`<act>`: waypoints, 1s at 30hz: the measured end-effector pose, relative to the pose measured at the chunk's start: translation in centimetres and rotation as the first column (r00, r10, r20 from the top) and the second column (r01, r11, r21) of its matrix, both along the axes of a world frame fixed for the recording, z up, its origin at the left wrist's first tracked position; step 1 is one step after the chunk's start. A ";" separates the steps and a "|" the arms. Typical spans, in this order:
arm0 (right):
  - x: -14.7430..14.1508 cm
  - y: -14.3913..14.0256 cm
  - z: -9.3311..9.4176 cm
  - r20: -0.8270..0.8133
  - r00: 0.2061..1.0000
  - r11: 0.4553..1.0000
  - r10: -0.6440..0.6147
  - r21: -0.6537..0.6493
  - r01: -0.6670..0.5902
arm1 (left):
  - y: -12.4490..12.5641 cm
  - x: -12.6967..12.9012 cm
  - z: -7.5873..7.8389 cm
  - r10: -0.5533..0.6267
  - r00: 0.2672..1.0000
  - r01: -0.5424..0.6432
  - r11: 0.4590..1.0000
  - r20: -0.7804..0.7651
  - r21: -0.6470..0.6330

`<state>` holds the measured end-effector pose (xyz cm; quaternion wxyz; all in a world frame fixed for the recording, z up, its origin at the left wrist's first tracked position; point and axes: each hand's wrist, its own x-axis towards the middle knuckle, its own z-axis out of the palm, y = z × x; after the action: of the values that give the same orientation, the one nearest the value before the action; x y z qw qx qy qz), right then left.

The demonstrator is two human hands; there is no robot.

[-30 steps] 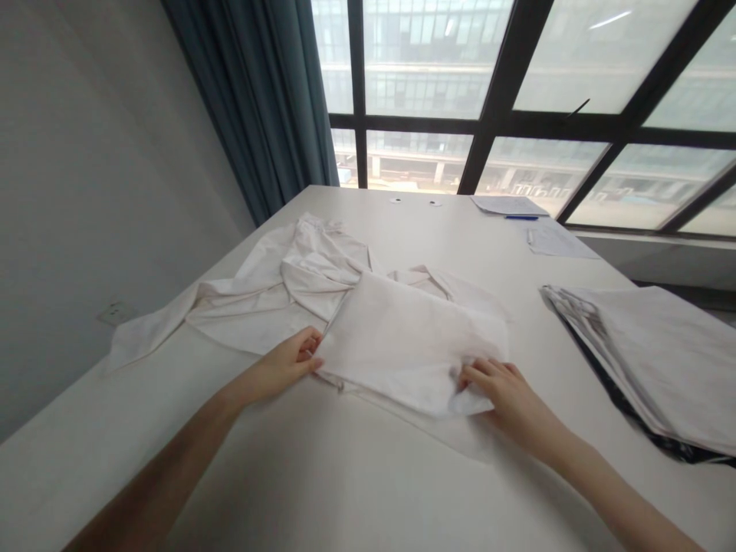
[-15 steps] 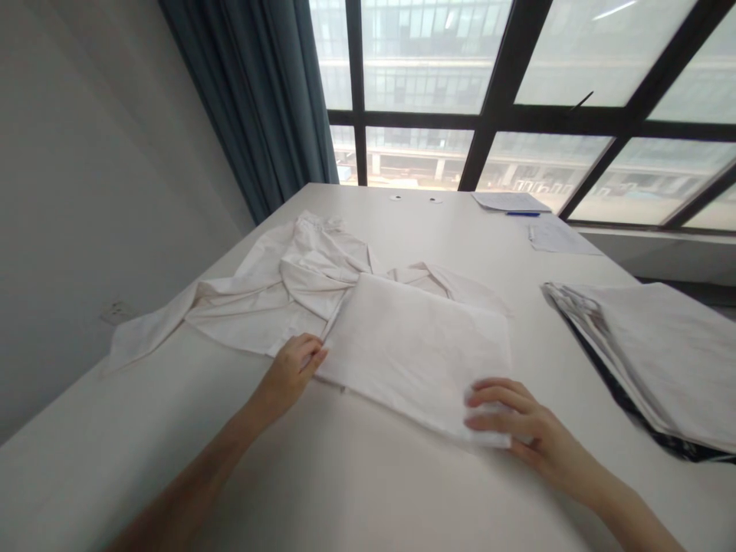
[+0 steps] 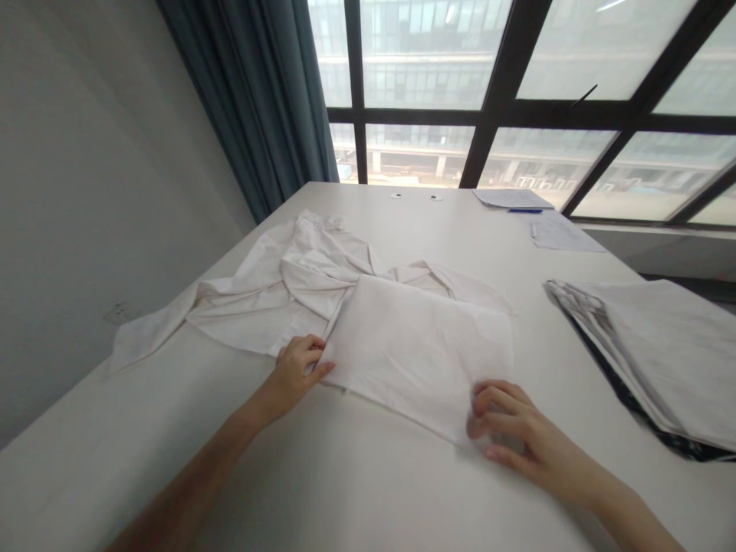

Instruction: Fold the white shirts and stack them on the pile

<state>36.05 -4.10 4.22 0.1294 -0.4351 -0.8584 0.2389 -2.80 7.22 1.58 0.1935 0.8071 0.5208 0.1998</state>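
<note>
**White garment half folded, both near corners in my hands**

The near part of the white garment (image 3: pixel 419 349) already lies doubled over into a flat, smooth rectangle in front of me. The far part is not done, as far as I can judge: its sleeves and collar end (image 3: pixel 287 284) sprawl rumpled toward 10 and 11 o'clock, one sleeve trailing out to the worktop's (image 3: pixel 345 491) left edge. So I reckon the fold is roughly midway, with the loose upper half left to gather in and square up.

My left hand (image 3: pixel 296 372) sits at the rectangle's near left corner, at about 9 o'clock from its middle, fingers curled and pinching the cloth edge between thumb and fingertips. My right hand (image 3: pixel 517 437) rests at the near right corner, at about 4 o'clock from the middle, fingers bent and pressing down on the corner; whether the thumb is tucked under the cloth I cannot tell. The folded panel lies between my two hands, touching both.

Well apart at 3 o'clock lies a stack of folded cloths (image 3: pixel 649 353). At 1 o'clock, near the window (image 3: pixel 517 69), lie papers (image 3: pixel 560 234) and a blue pen (image 3: pixel 524 211).
</note>
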 end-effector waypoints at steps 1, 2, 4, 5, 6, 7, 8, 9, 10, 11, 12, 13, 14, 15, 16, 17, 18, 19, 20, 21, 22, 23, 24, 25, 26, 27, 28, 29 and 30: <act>0.0 0.0 0.2 0.009 1.000 1.000 -0.007 0.008 0.007 | -0.2 0.0 0.4 -0.009 1.000 0.008 1.000 -0.024 -0.017; 0.0 0.1 0.4 0.023 1.000 1.000 -0.019 0.021 0.019 | -0.5 0.1 0.8 -0.027 0.999 0.025 0.999 -0.045 -0.045; 0.3 0.2 0.5 0.056 0.997 0.997 -0.046 0.057 0.043 | -1.3 0.3 1.8 -0.106 0.992 0.097 0.986 -0.061 -0.137; 0.5 0.3 0.5 0.073 0.995 0.995 -0.061 0.079 0.056 | -1.7 0.4 2.3 -0.159 0.986 0.146 0.970 -0.053 -0.194; 0.9 0.4 0.4 0.092 0.993 0.992 -0.079 0.105 0.069 | -2.1 0.4 2.7 -0.208 0.977 0.191 0.949 -0.041 -0.250; 1.2 0.5 0.2 0.113 0.989 0.987 -0.100 0.141 0.083 | -2.4 0.5 3.0 -0.244 0.969 0.225 0.928 -0.030 -0.297; 1.5 0.5 0.0 0.133 0.983 0.977 -0.130 0.188 0.103 | -2.6 0.6 3.2 -0.264 0.964 0.243 0.913 -0.019 -0.327; 1.8 0.6 -0.3 0.146 0.974 0.958 -0.175 0.255 0.134 | -2.7 0.7 3.3 -0.264 0.965 0.244 0.909 -0.011 -0.338; 2.0 0.6 -0.5 0.146 0.962 0.927 -0.230 0.334 0.171 | -2.7 0.8 3.3 -0.245 0.970 0.230 0.915 -0.004 -0.333; 2.0 0.6 -0.8 0.131 0.950 0.888 -0.283 0.411 0.208 | -2.6 0.9 3.3 -0.208 0.978 0.200 0.928 0.008 -0.314; 1.9 0.5 -1.0 0.104 0.941 0.848 -0.322 0.475 0.237 | -2.5 1.0 3.2 -0.157 0.987 0.159 0.944 0.030 -0.288; 1.7 0.5 -1.2 0.071 0.938 0.816 -0.339 0.519 0.256 | -2.4 1.2 3.1 -0.101 0.993 0.115 0.958 0.064 -0.264; 1.2 0.4 -1.4 0.046 0.943 0.803 -0.329 0.540 0.254 | -2.3 1.4 2.9 -0.055 0.993 0.080 0.964 0.108 -0.253; 0.7 0.2 -1.4 0.036 0.955 0.810 -0.293 0.540 0.229 | -2.3 1.6 2.8 -0.026 0.987 0.068 0.963 0.160 -0.261; 0.1 0.1 -1.5 0.042 0.970 0.831 -0.240 0.525 0.183 | -2.4 1.7 2.6 -0.021 0.976 0.084 0.955 0.218 -0.285; -0.5 0.0 -1.5 0.061 0.982 0.856 -0.181 0.501 0.127 | -2.5 1.9 2.4 -0.033 0.962 0.121 0.941 0.272 -0.315; -1.0 -0.1 -1.6 0.087 0.988 0.879 -0.125 0.471 0.069 | -2.7 2.1 2.1 -0.047 0.949 0.157 0.927 0.310 -0.341; -1.5 -0.2 -1.7 0.115 0.990 0.899 -0.078 0.438 0.020 | -2.8 2.2 1.8 -0.054 0.943 0.177 0.916 0.327 -0.359; -1.8 -0.2 -1.8 0.138 0.989 0.913 -0.046 0.407 -0.014 | -2.9 2.3 1.4 -0.049 0.945 0.172 0.915 0.323 -0.365; -2.0 -0.2 -2.0 0.154 0.987 0.923 -0.035 0.383 -0.027 | -2.9 2.3 1.1 -0.036 0.953 0.148 0.922 0.302 -0.358; -2.1 -0.2 -2.2 0.164 0.986 0.931 -0.037 0.365 -0.026 | -2.9 2.3 0.8 -0.019 0.962 0.117 0.931 0.274 -0.346; -2.1 -0.1 -2.4 0.171 0.984 0.935 -0.044 0.353 -0.019 | -2.9 2.3 0.6 -0.004 0.968 0.090 0.938 0.249 -0.335; -2.0 0.0 -2.6 0.177 0.983 0.938 -0.053 0.346 -0.012 | -2.8 2.3 0.5 0.000 0.972 0.080 0.941 0.236 -0.329; -1.8 0.1 -2.8 0.182 0.981 0.940 -0.061 0.341 -0.005 | -2.7 2.2 0.5 -0.003 0.972 0.082 0.940 0.233 -0.331; -1.6 0.2 -2.9 0.185 0.980 0.941 -0.068 0.338 0.001 | -2.6 2.2 0.7 -0.005 0.972 0.088 0.936 0.237 -0.342; -1.4 0.3 -3.0 0.187 0.980 0.943 -0.072 0.333 0.006 | -2.5 2.3 0.9 -0.002 0.969 0.095 0.928 0.248 -0.361; -1.2 0.4 -3.0 0.187 0.979 0.945 -0.075 0.326 0.010 | -2.4 2.3 1.1 0.005 0.964 0.103 0.916 0.267 -0.388; -1.0 0.4 -3.0 0.186 0.979 0.948 -0.080 0.317 0.017 | -2.4 2.4 1.4 0.017 0.956 0.111 0.902 0.292 -0.416; -0.9 0.5 -3.0 0.186 0.979 0.951 -0.085 0.308 0.024 | -2.4 2.5 1.6 0.035 0.947 0.117 0.889 0.320 -0.442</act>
<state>35.18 -3.59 1.24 0.1158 -0.4552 -0.8811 0.0557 -0.35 4.81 3.19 0.4629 0.7071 0.4975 0.1957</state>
